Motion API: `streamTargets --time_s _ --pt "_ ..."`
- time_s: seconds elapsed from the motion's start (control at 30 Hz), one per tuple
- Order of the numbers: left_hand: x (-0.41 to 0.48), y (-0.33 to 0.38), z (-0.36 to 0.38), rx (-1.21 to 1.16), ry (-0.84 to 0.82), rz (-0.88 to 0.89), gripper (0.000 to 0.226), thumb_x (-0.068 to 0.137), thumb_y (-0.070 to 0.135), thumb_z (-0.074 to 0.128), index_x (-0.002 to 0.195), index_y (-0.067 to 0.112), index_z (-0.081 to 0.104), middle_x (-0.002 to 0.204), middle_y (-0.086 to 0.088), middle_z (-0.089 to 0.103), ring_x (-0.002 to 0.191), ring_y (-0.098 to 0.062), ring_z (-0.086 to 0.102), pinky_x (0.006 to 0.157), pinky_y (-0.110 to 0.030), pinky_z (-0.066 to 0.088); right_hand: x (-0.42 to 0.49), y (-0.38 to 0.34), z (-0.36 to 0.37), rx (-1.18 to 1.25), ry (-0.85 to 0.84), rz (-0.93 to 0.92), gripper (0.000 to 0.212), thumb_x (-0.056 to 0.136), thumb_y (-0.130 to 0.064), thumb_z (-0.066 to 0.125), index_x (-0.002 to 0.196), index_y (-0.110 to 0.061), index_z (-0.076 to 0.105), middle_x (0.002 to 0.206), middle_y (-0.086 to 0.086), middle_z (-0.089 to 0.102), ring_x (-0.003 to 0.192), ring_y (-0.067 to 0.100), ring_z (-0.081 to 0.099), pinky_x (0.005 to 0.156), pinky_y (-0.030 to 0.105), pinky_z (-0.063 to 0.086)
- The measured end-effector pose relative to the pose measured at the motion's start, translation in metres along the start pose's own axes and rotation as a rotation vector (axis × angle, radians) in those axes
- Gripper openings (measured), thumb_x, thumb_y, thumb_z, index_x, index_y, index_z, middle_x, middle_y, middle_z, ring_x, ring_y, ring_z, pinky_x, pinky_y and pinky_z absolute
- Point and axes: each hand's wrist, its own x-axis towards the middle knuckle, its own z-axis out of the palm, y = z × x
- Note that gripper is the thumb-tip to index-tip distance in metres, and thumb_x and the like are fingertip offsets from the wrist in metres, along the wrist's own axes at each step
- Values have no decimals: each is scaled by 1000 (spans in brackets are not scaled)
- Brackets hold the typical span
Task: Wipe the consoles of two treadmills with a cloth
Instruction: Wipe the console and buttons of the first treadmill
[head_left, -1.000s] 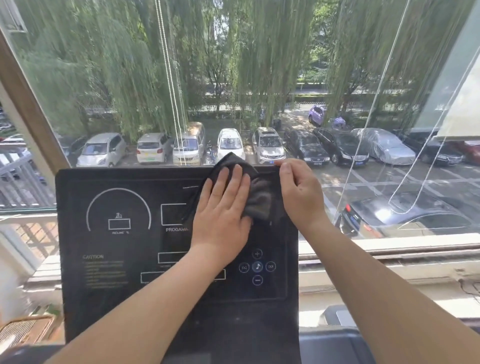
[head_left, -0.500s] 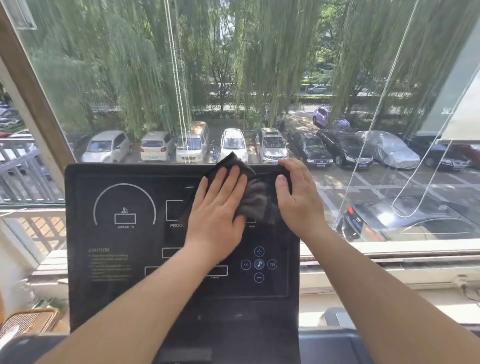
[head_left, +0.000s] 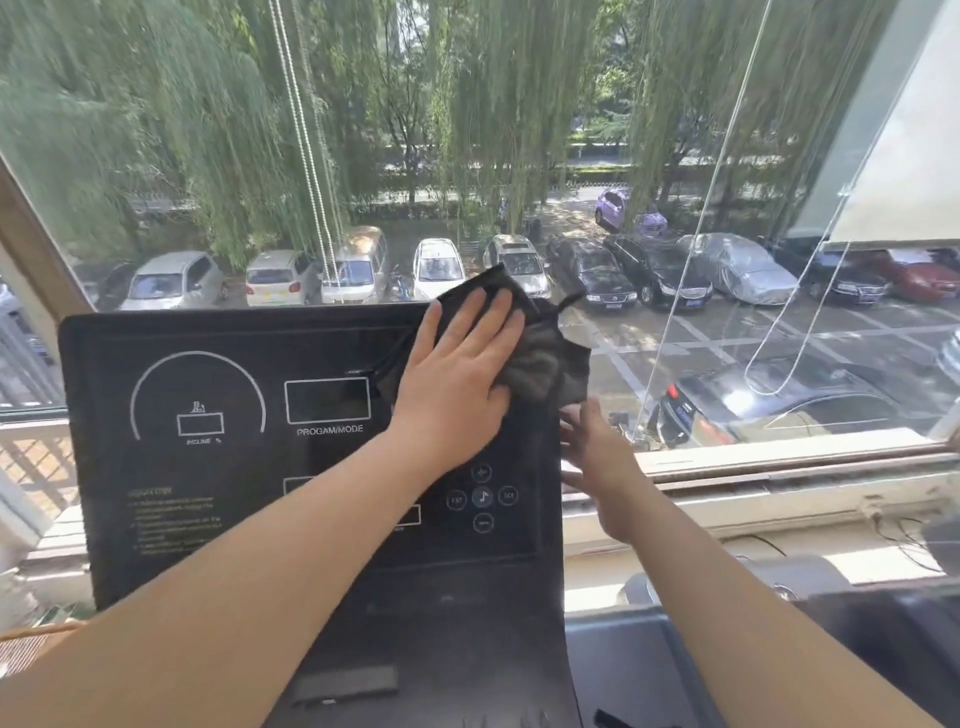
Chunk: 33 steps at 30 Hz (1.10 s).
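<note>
One treadmill console (head_left: 208, 467) is seen, and no second one can be made out, so at least half the task is judged to remain. On this panel the wiping is judged to be under way at the upper right corner, where the dark cloth (head_left: 550, 364) is pressed, part of it hanging past the edge. It is held flat under the left hand (head_left: 457, 374), fingers straight. The right hand (head_left: 597, 457) is spread open beside the panel's right edge, with nothing held.
</note>
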Motion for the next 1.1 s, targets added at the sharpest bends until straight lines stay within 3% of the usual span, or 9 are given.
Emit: streamTargets --time_s 0.17,0.23,0.33,0.53,0.6,0.67,0.8,0.93,1.1 --pt "-28 36 29 -8 -8 61 71 99 35 50 164 23 24 172 5 16 160 -20 5 128 -50 -3 -2 14 1 31 102 -44 34 112 -33 37 118 -31 70 107 -9 80 112 18 71 95 40 55" --pt "-59 44 44 -36 -9 113 71 96 34 57 161 20 32 170 2 25 159 -23 14 128 -52 4 -2 21 1 123 115 12 38 110 -27 34 112 -25 72 113 -1 79 113 19 70 99 38 53" --pt "-103 47 58 -22 -55 120 71 94 37 62 159 19 38 168 1 30 158 -22 19 128 -51 9 -6 30 2 162 104 60 45 110 -39 36 91 -23 74 97 1 81 93 12 71 86 32 54" --pt "-97 -20 32 89 -208 618 67 90 31 50 156 20 44 167 3 32 157 -20 21 128 -50 11 -13 30 7 -68 21 -119 41 109 -41 38 98 -20 71 97 -4 76 93 15 67 85 36 53" --pt "-75 -44 17 110 -76 459 69 88 29 53 155 19 45 166 0 35 156 -23 26 127 -52 15 -9 35 10 -92 68 -165 38 111 -40 36 84 -26 60 79 -19 60 82 7 51 75 28 42" --pt "-60 -52 8 64 90 136 70 89 27 59 157 18 42 166 -2 33 156 -25 25 127 -55 13 -10 36 11 -101 63 -153 33 110 -42 37 88 -32 60 83 -20 57 84 7 49 75 24 39" --pt "-62 -14 18 -68 203 -209 69 93 26 57 159 16 37 168 -2 28 158 -25 19 128 -53 7 -5 36 6 -41 35 -99 35 104 -44 49 102 -16 69 100 7 68 92 15 58 92 35 48" --pt "-113 24 54 -11 54 56 79 83 26 68 156 16 42 167 -2 33 155 -27 26 127 -54 12 -4 32 3 45 23 -87 21 98 -18 55 101 -18 76 102 14 77 93 26 66 82 38 53" --pt "-140 23 56 41 -176 410 77 85 29 69 156 20 42 167 2 32 156 -22 23 128 -49 6 -8 30 4 92 17 -63 29 107 -36 53 104 -19 77 113 12 78 103 27 70 97 47 55"
